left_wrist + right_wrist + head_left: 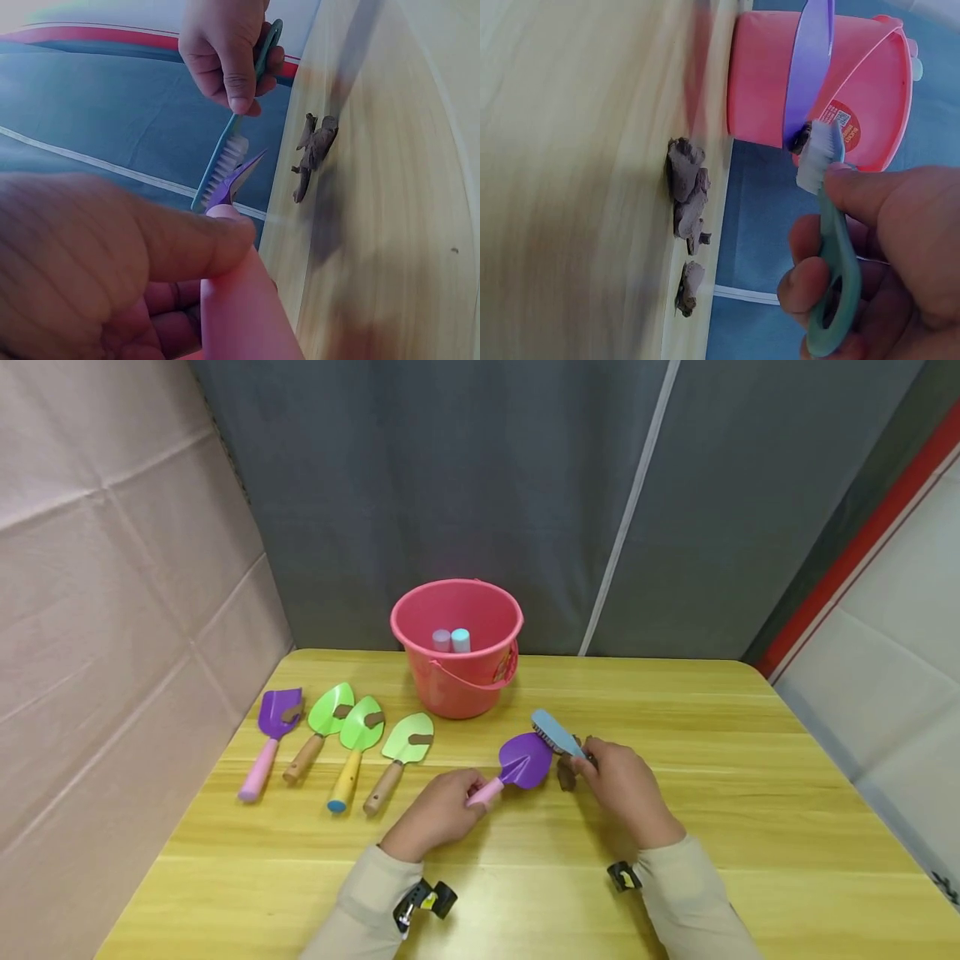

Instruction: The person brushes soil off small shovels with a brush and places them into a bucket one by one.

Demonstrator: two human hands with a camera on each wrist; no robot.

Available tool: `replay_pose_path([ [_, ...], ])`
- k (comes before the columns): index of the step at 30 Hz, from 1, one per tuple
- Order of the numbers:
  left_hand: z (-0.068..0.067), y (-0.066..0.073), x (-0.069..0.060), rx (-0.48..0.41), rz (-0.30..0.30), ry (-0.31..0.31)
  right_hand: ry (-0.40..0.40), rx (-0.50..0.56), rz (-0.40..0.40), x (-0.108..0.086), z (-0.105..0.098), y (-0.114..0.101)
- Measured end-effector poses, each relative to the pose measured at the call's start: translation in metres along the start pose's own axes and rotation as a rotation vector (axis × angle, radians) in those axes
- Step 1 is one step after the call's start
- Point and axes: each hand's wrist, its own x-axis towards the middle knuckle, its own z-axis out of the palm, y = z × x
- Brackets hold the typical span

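Left hand (441,814) is pinching the pink handle of a purple trowel (525,762), thumb pressing on top, blade pointing away and to the right. Right hand (624,787) is gripping a blue-green brush (556,732) by its looped handle, thumb along it, bristles facing the trowel. Both grips are closing round their handles. The trowel is being held over the desk (540,902), in front of the pink bucket (453,689) and a bit to its right; the brush head is sitting at the blade's far right edge, bristles meeting a dark lump (800,139) there. Brown clumps (688,187) are lying on the desk below, near the right hand. Two round ends, lilac (442,641) and light blue (461,641), are showing inside the bucket. On the left, a purple scoop (274,727), green trowel (326,714), yellow-handled trowel (360,735) and pale green trowel (403,739) are lying in a row, handles toward the person, each blade bearing a brown patch. Grey cloth (450,468) is hanging behind.
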Motion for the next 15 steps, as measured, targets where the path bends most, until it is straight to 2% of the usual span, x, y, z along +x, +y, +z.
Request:
replay_pose_path([
  [6, 0.0, 0.001, -0.001, -0.017, -0.004, -0.009, 0.005, -0.013, 0.013, 0.001, -0.002, 0.003],
  [15, -0.001, 0.0, -0.003, -0.002, -0.007, -0.001, 0.023, -0.032, 0.117, -0.001, -0.008, 0.011],
])
